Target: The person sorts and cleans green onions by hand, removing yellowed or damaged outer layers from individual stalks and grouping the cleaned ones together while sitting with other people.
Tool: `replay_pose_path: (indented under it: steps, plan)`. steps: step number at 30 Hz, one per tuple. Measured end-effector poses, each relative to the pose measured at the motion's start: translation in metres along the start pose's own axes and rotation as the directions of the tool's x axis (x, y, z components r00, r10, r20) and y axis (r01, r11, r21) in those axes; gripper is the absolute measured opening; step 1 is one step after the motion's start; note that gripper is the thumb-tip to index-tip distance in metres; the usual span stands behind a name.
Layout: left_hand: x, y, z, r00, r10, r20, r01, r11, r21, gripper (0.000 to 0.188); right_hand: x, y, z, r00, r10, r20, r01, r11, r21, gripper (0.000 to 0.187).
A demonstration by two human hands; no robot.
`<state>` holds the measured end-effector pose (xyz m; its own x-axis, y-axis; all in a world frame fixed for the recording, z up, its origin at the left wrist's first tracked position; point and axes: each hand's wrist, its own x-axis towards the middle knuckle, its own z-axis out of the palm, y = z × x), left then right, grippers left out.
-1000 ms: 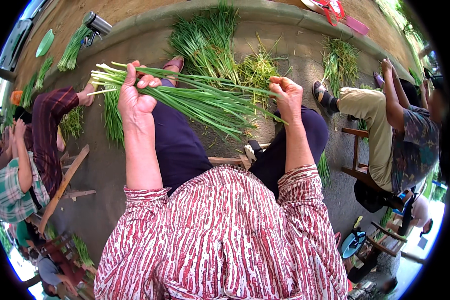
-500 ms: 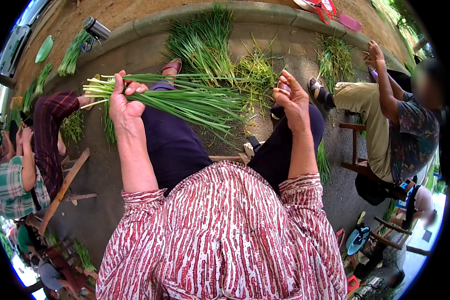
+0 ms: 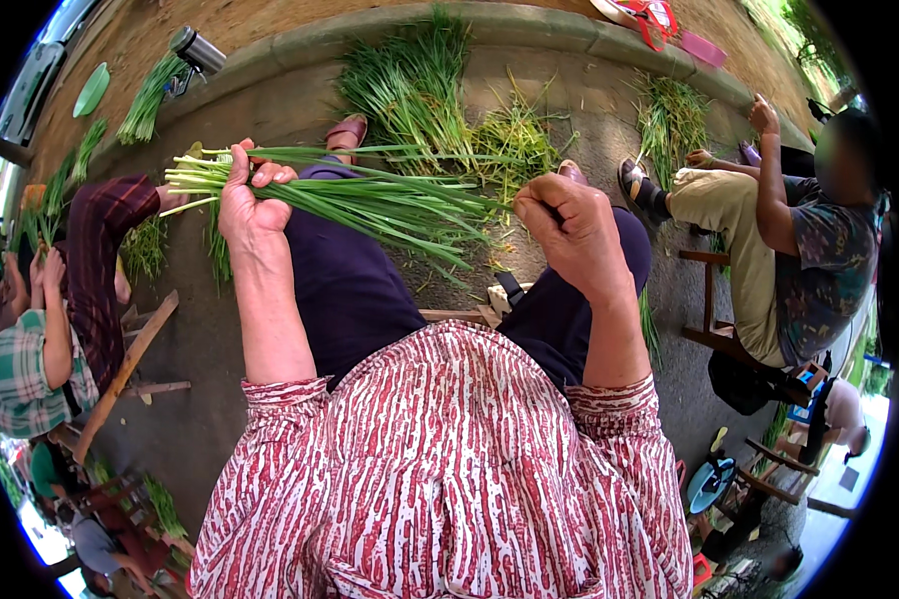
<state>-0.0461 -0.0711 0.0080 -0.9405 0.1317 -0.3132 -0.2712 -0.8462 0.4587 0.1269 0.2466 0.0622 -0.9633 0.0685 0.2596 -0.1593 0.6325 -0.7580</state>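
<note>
My left hand (image 3: 252,205) is closed around a bunch of green chives (image 3: 390,208). Their pale stem ends stick out to the left of the fist, and the long leaves fan out to the right above my lap. At the leaf tips, my right hand (image 3: 581,238) is closed in a pinch, and one chive leaf runs up to its fingertips. The fingers cover whatever part of the leaf lies between them. Beyond my hands, a large pile of chives (image 3: 415,90) lies on the ground, with yellowish trimmed leaves (image 3: 514,140) heaped beside it.
A concrete curb (image 3: 529,32) curves across the far side. At the far left are a metal flask (image 3: 198,50), a green dish (image 3: 91,90) and another chive bundle (image 3: 153,98). Seated people flank me, one in a green checked shirt (image 3: 32,354), another in light trousers (image 3: 734,230).
My right hand has come left and nearer, its fingers going from loosely spread to a pinch at the leaf tips. The left hand keeps its hold on the bunch, almost still.
</note>
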Motion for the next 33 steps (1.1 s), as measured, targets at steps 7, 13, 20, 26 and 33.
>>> replay_pose_path:
  steps: [7, 13, 20, 26, 33]
  plan:
    - [-0.006, 0.01, 0.0, 0.975, 0.157, -0.156, -0.16, 0.987, -0.006, 0.017, 0.011, 0.053, 0.022, 0.999, 0.026, 0.023, -0.004, 0.748, -0.664, 0.003]
    - [-0.011, 0.029, -0.002, 0.956, 0.124, -0.265, -0.165, 0.977, -0.134, 0.016, 0.022, 0.101, -0.008, 0.922, 0.345, -0.174, -0.387, 0.836, -0.389, 0.02]
    - [-0.01, 0.052, -0.024, 0.953, 0.132, -0.272, -0.189, 0.962, -0.196, 0.018, 0.012, 0.118, 0.014, 0.931, 0.277, -0.236, -0.359, 0.806, -0.47, 0.024]
    - [-0.019, 0.07, -0.036, 0.932, 0.171, -0.318, -0.256, 0.935, -0.246, 0.02, -0.007, 0.112, 0.054, 0.869, 0.457, -0.191, -0.474, 0.879, -0.049, 0.027]
    - [-0.027, 0.072, -0.034, 0.933, 0.133, -0.334, -0.241, 0.92, -0.308, 0.02, -0.002, 0.071, 0.051, 0.696, 0.707, 0.126, -0.689, 0.706, -0.162, 0.027]
